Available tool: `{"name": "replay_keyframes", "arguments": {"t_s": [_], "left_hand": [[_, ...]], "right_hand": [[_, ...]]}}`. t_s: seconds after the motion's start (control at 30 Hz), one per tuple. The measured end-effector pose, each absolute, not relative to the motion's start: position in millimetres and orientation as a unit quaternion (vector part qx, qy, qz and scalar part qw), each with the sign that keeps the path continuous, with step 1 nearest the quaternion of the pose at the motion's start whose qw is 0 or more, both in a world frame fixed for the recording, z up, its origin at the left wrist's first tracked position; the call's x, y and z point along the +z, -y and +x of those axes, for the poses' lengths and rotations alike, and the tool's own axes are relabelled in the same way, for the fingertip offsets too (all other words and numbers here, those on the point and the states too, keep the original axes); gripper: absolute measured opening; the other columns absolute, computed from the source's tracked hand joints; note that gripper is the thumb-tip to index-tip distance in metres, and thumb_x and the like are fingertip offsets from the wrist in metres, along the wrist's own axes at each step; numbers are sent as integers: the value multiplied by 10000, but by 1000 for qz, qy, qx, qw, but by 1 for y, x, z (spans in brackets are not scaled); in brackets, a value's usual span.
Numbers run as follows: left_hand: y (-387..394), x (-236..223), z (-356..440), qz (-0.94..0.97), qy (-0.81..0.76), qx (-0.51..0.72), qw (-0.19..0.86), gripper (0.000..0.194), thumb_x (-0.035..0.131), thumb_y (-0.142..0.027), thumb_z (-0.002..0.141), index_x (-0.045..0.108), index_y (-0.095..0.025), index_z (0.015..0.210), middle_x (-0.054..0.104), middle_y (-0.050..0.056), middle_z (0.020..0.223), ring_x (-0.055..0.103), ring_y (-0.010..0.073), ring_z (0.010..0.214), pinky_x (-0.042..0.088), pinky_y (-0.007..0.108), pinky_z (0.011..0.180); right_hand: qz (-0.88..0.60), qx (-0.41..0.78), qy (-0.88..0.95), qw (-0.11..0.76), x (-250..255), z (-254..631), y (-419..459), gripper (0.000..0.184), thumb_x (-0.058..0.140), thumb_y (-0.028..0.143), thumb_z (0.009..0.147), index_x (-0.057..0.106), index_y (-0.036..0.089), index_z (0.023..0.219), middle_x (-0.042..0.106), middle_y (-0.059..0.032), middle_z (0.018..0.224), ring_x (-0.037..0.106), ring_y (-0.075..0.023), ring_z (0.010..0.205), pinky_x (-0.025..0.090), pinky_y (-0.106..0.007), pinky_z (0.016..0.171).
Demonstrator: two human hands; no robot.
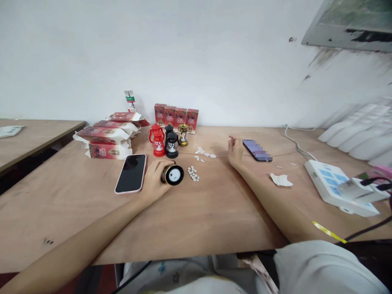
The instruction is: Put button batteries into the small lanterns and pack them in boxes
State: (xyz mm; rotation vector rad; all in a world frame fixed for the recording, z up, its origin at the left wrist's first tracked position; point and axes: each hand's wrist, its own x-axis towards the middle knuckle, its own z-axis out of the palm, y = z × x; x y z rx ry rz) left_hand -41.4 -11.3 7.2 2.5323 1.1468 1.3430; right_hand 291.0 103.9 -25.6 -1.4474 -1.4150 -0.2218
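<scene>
My left hand (155,176) is closed around a small lantern (174,174), tipped over so that its round base faces me: a dark rim with a white disc inside, a bit of gold along the edge. It sits near the middle of the desk (199,216), just right of a pink-edged phone (131,173) that lies with its dark screen up. My right hand (235,153) is well apart from it, on the other side, with the fingers bent toward each other; I can't tell whether they pinch anything. Just right of that hand lies a second phone (254,149), its screen lit and partly blurred out. Between my hands, near the lantern, is a loose cluster of white discs (193,171), and beyond them a scatter of smaller white pieces (209,154). Behind the lantern I hold, more of its kind stand upright close together: two red lanterns (158,148), two black lanterns (172,152) and one gold lantern (183,136). Four red boxes (180,116) stand in a row behind these, near the wall, and to their left a pile of boxes (104,134) lies with white flaps sticking out. Over on my right I have a crumpled tissue (281,180) and, past it, a white power strip (324,179) with plugs in it.
</scene>
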Motion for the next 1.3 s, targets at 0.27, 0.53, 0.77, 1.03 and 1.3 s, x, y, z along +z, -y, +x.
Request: {"name": "replay_keyframes", "arguments": {"t_s": [0.27,0.53,0.77,1.03,1.3], "left_hand": [[12,8,-42,821,-375,429,33,354,620,-238,739,508,-218,1074,598,66,1064,554,230,1027,455,370,872],[12,8,-41,819,-374,433,35,356,619,-232,733,512,-218,1072,596,71,1061,555,232,1023,456,372,874],[12,8,-41,822,-367,435,25,356,624,-238,735,514,-217,1072,599,65,1054,560,228,1010,459,363,865],[11,6,-42,821,-369,435,27,357,627,-243,733,515,-223,1071,598,63,1057,561,229,1015,459,364,868],[11,7,-42,825,-360,434,18,360,621,-230,736,512,-205,1078,602,71,1061,560,224,1018,453,353,870]], "right_hand": [[-556,-20,685,471,-23,287,-98,255,384,321,877,544,181,1019,627,-90,937,595,-194,816,486,-346,778],[-586,12,712,387,-16,285,-92,295,383,358,871,617,190,806,670,-73,780,594,-210,731,450,-327,703],[-565,61,737,366,-20,285,-97,215,457,145,715,638,194,820,681,-26,793,574,-162,692,456,-285,665],[-544,93,742,380,-30,290,-106,240,524,144,693,602,187,916,647,-21,801,581,-152,718,484,-302,695],[-537,60,731,416,-30,291,-105,184,476,171,777,549,196,944,632,-42,843,601,-189,807,476,-373,793]]}}
